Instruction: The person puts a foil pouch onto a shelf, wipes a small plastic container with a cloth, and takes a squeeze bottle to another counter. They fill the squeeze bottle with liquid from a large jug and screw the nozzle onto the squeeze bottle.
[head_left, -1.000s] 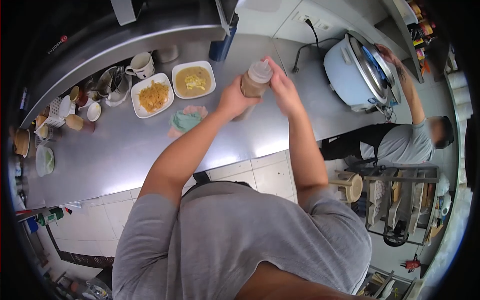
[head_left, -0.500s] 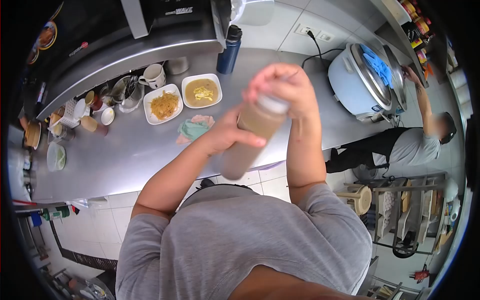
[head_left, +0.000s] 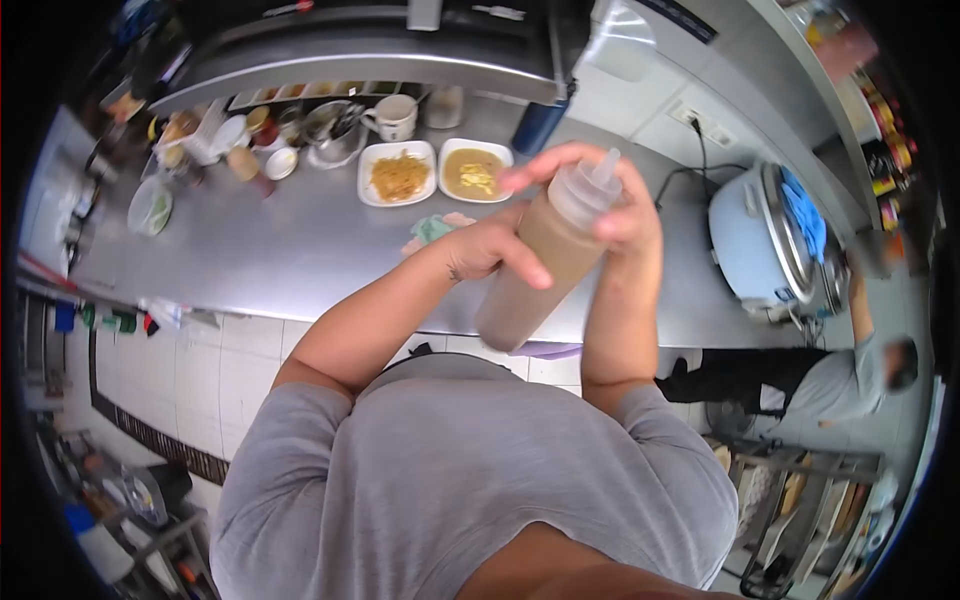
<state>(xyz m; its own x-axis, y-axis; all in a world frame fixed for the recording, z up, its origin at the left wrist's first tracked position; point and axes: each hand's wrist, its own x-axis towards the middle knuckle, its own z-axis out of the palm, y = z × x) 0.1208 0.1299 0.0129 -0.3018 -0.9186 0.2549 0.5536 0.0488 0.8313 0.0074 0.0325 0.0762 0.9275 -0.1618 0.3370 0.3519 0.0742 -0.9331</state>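
A translucent squeeze bottle (head_left: 545,255) filled with a brownish liquid is held tilted above the counter's front edge. My left hand (head_left: 500,246) wraps round its body, thumb across the front. Around the white cap (head_left: 582,195) with its pointed nozzle curls my right hand (head_left: 628,205); its fingertips touch the cap's side, while one finger reaches out to the left. Behind the bottle stand a white square dish of shredded orange-brown food (head_left: 398,178) and a square bowl of tan soup (head_left: 474,176) with yellow bits on top. A green and pink cloth (head_left: 436,230) lies near my left wrist.
On the steel counter (head_left: 270,250) stand a mug (head_left: 393,118), a metal pot (head_left: 335,135), several small containers and a dark blue flask (head_left: 540,125). A large rice cooker (head_left: 755,235) is at the right. Beyond it, another person (head_left: 840,375) reaches toward it.
My view has swung left, so the counter items appear further right. The bottle's nozzle now shows, as my right hand has shifted from over the cap to its side.
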